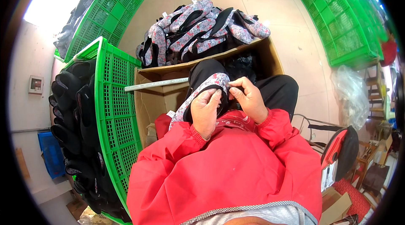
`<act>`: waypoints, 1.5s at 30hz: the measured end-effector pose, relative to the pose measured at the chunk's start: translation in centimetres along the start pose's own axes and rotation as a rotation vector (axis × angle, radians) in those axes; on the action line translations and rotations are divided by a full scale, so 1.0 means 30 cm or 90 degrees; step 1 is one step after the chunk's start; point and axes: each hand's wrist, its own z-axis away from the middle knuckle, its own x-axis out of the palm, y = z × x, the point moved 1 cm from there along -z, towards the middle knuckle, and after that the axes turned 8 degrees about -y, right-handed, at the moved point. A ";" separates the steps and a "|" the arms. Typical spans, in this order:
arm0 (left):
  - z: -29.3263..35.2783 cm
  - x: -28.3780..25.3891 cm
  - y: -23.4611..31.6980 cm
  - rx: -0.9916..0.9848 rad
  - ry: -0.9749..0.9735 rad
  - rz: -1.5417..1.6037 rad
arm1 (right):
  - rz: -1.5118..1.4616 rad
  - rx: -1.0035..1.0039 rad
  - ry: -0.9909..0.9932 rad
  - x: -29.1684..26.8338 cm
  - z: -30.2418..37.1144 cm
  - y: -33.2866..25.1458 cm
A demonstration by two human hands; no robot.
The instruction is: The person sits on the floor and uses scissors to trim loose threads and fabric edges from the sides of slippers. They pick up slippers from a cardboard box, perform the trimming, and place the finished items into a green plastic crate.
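Note:
Across my lap lies a floral fabric piece (192, 102) with black edging, shaped somewhat like a slipper, a white tag at its near end. My left hand (204, 113) is closed, thumb and fingers pinching the black-edged rim of its opening. Opposite it, my right hand (249, 102) is closed too, its thumb and forefinger pressed together at the piece's far edge. Whether a needle or thread is between those fingertips is too small to tell. Just beyond my knees, a heap of similar floral pieces (202, 24) rests against the cardboard box.
An open cardboard box (145, 98) stands before me, a pale flat strip (156, 85) across it. At left, a green crate (120, 119) holds black slipper-like pieces (69, 111). More green crates (333, 18) stand further off. Clear plastic (352, 94) and a wire-framed chair (314, 128) are at right.

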 end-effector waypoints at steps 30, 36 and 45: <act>-0.109 0.083 0.321 0.513 -0.136 -0.725 | -0.078 -0.080 0.112 0.027 -0.054 -0.099; -0.162 0.053 0.329 0.506 -0.161 -0.766 | 0.151 -0.041 0.034 -0.019 -0.063 -0.153; -0.157 -0.023 0.313 0.533 -0.242 -0.872 | 0.398 -0.212 0.179 0.053 -0.117 -0.103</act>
